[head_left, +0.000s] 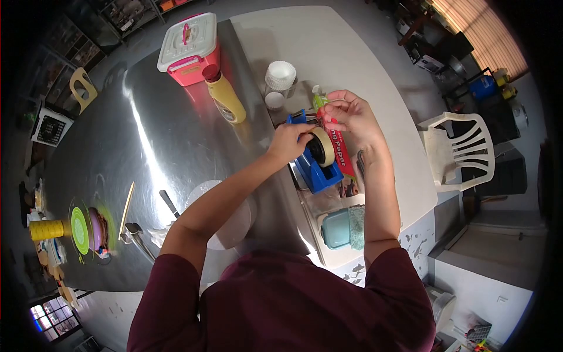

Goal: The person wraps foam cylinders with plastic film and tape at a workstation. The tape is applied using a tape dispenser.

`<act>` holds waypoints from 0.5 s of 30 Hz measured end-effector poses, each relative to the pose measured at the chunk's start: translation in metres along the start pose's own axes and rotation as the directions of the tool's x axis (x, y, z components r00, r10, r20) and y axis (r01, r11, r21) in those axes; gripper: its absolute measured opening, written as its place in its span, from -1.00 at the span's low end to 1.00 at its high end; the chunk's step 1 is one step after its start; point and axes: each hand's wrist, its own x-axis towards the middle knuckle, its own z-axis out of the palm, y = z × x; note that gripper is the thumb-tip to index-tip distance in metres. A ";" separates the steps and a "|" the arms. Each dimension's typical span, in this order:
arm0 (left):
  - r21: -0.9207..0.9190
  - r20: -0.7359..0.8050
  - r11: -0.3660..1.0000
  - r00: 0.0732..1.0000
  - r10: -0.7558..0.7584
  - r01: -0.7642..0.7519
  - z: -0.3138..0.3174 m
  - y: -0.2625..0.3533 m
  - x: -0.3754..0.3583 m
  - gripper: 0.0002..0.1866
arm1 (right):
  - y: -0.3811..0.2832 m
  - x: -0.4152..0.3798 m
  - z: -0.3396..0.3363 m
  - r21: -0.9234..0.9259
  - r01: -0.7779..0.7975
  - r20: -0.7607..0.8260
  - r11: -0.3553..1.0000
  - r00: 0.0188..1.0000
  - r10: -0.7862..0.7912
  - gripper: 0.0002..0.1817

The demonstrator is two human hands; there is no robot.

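Note:
A blue tape dispenser (314, 175) with a roll of tape (324, 148) in it stands near the seam between the metal and white tabletops. My left hand (286, 144) is at the dispenser, thumb and forefinger closed on its upper part beside the roll. Just to the right, my right hand (353, 122) is raised with its thumb and fingers pinched together. Something small and red shows at those fingertips, but I cannot make out what they hold. Partly under my right hand lies a long red box of baking paper (340, 149).
Beyond my hands are paper baking cups (280, 75), a yellow squeeze bottle (227, 102) and a pink-and-white lidded box (189, 47). A teal container (335, 229) lies nearer me. Left are a round clear container (237, 226), a knife (169, 202) and tongs (138, 237). A white chair (460, 149) stands right.

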 end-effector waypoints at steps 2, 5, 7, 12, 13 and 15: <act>0.097 0.006 0.986 0.990 0.139 -0.139 0.006 -0.015 -0.003 -0.77 | 0.012 0.003 -0.002 -0.049 -0.018 0.029 0.999 0.999 0.019 -0.74; 0.301 0.120 0.946 0.989 0.088 -0.120 -0.003 -0.007 -0.004 -0.77 | 0.021 0.005 -0.001 -0.045 -0.076 0.039 0.996 0.996 0.078 -0.73; 0.398 0.156 0.913 0.987 0.026 -0.087 -0.007 -0.002 -0.004 -0.77 | 0.027 0.005 0.001 -0.046 -0.078 0.036 0.996 0.996 0.080 -0.72; 0.480 0.163 0.873 0.987 0.003 -0.081 -0.009 0.002 0.001 -0.74 | 0.040 0.012 0.002 -0.023 -0.055 0.035 0.998 0.998 0.055 -0.67; 0.478 0.149 0.878 0.986 -0.075 -0.006 -0.010 0.004 0.001 -0.66 | 0.043 0.015 0.002 -0.025 -0.031 0.037 0.999 0.999 0.032 -0.66; 0.469 0.124 0.872 0.966 -0.226 0.144 -0.012 0.012 0.003 -0.50 | 0.050 0.023 0.001 -0.006 0.016 0.054 1.000 0.998 -0.016 -0.64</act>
